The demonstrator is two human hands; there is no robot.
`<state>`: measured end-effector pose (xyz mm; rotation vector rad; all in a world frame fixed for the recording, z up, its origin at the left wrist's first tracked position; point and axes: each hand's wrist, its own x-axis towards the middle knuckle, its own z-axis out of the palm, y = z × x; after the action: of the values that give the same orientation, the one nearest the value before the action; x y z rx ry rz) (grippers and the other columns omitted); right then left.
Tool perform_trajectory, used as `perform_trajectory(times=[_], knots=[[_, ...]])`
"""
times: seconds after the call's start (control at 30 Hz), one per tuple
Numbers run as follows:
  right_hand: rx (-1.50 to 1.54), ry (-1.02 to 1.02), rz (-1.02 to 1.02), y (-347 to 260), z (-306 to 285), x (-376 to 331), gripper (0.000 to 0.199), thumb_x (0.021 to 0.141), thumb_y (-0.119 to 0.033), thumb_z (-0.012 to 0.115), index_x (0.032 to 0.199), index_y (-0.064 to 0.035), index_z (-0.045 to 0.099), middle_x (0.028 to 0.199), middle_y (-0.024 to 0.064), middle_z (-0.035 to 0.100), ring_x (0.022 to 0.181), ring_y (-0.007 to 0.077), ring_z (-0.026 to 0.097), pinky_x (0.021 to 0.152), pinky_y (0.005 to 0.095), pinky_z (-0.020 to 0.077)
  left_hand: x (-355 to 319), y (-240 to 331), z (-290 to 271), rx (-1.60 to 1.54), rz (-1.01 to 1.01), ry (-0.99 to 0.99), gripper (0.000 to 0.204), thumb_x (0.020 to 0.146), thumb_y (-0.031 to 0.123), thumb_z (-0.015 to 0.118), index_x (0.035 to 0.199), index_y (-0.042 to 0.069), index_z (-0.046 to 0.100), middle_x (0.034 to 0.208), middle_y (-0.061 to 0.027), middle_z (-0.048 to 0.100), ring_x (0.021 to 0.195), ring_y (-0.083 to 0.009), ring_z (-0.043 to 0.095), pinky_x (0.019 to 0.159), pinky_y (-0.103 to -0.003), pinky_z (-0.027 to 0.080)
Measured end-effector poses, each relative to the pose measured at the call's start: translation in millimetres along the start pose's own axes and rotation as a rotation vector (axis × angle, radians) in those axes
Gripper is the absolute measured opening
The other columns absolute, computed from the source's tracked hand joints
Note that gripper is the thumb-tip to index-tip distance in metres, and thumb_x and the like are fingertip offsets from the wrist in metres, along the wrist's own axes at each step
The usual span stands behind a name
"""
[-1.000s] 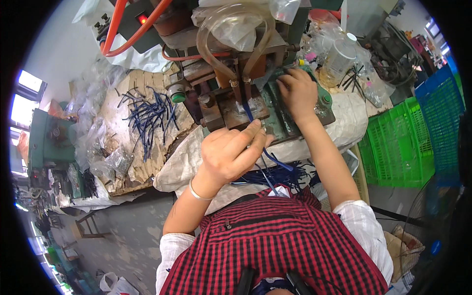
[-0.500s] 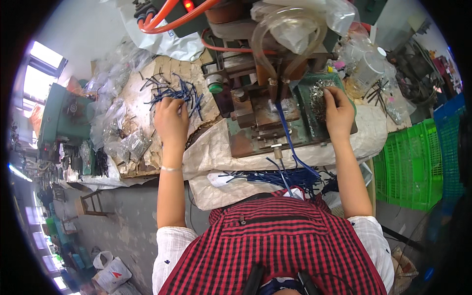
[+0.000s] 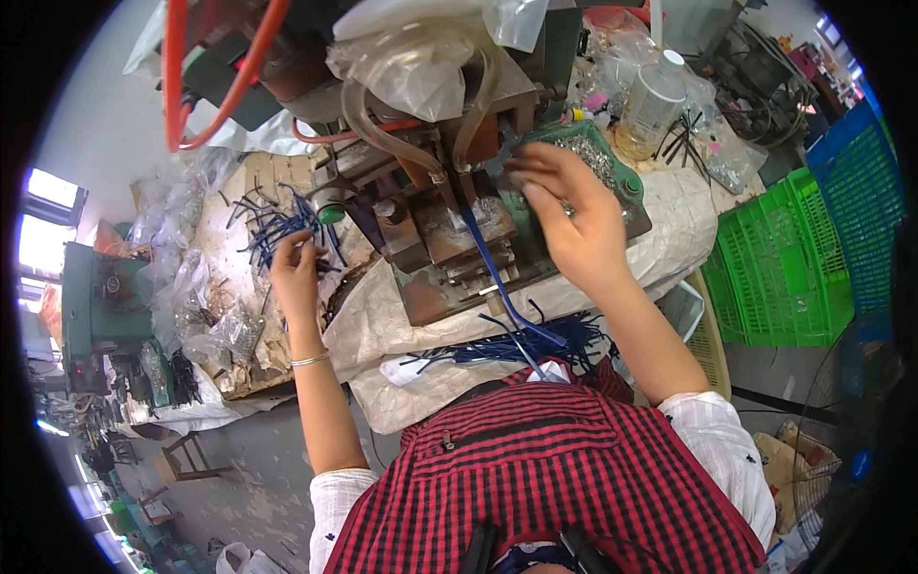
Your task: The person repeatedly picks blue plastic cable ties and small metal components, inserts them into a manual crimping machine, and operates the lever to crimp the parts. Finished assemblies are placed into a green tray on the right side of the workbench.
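My left hand (image 3: 294, 277) is at the near edge of a pile of dark blue cords (image 3: 273, 225) on the worn board. Its fingers are curled together; whether a cord is between them I cannot make out. Over the right side of the green-based press machine (image 3: 440, 230) hovers my right hand (image 3: 579, 225), its fingertips pointing at the press and smeared by motion. A long blue cord (image 3: 492, 273) runs from under the press head down toward my lap. Small shiny metal pieces (image 3: 593, 158) lie in the green tray behind my right hand.
More blue cords (image 3: 478, 349) lie in a bundle between machine and apron. Clear tubes (image 3: 361, 120) and red-orange hoses (image 3: 253, 72) hang over the press. A clear plastic jar (image 3: 653, 100) stands far right, beside green crates (image 3: 784, 263). Plastic bags (image 3: 196, 292) crowd the left.
My right hand has left the metal pieces and moved left toward the press head. My left hand stays by the cord pile, now at its near edge. The whole view has shifted and tilted.
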<state>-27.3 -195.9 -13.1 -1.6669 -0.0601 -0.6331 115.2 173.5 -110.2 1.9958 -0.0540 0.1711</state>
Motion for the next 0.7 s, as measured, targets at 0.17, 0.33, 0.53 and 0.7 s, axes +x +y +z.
perform_trajectory(times=[0.17, 0.33, 0.53, 0.7], knots=[[-0.084, -0.023, -0.020, 7.7, 32.3, 6.2, 0.033, 0.096, 0.000, 0.060, 0.128, 0.0000, 0.059, 0.111, 0.0153, 0.075, 0.101, 0.0249, 0.074, 0.089, 0.0323, 0.0544, -33.6, 13.3, 31.5, -0.116, 0.115, 0.123, 0.018, 0.105, 0.010, 0.061, 0.116, -0.002, 0.068, 0.106, -0.0073, 0.076, 0.085, -0.0088, 0.068, 0.071, -0.020, 0.051], [0.153, 0.012, 0.073, 6.5, 46.1, 0.0, 0.038, 0.096, 0.003, 0.057, 0.135, 0.0021, 0.055, 0.105, 0.0110, 0.073, 0.096, 0.0154, 0.068, 0.087, 0.0276, 0.0506, -62.3, 67.8, 31.2, 0.021, 0.253, 0.262, 0.005, 0.096, 0.000, 0.071, 0.095, -0.005, 0.069, 0.086, -0.0025, 0.068, 0.076, -0.0077, 0.060, 0.068, -0.022, 0.047], [0.321, -0.026, 0.167, -13.5, 48.3, 4.9, 0.045, 0.095, 0.005, 0.056, 0.140, 0.0037, 0.050, 0.108, 0.0107, 0.073, 0.098, 0.0126, 0.067, 0.088, 0.0263, 0.0498, -89.7, 169.4, 38.0, -0.437, 0.694, 0.248, 0.011, 0.092, -0.013, 0.066, 0.102, -0.007, 0.066, 0.095, -0.0150, 0.071, 0.088, -0.0238, 0.071, 0.082, -0.032, 0.058], [0.028, -0.104, 0.124, -39.0, 42.4, 0.0, 0.049, 0.092, 0.004, 0.054, 0.141, 0.0072, 0.047, 0.112, 0.0225, 0.073, 0.102, 0.0263, 0.072, 0.089, 0.0338, 0.0531, -104.6, 190.5, 52.6, 0.030, 1.143, 0.040, 0.021, 0.081, 0.000, 0.081, 0.100, 0.000, 0.072, 0.099, -0.0171, 0.076, 0.069, -0.0215, 0.068, 0.063, -0.031, 0.056]])
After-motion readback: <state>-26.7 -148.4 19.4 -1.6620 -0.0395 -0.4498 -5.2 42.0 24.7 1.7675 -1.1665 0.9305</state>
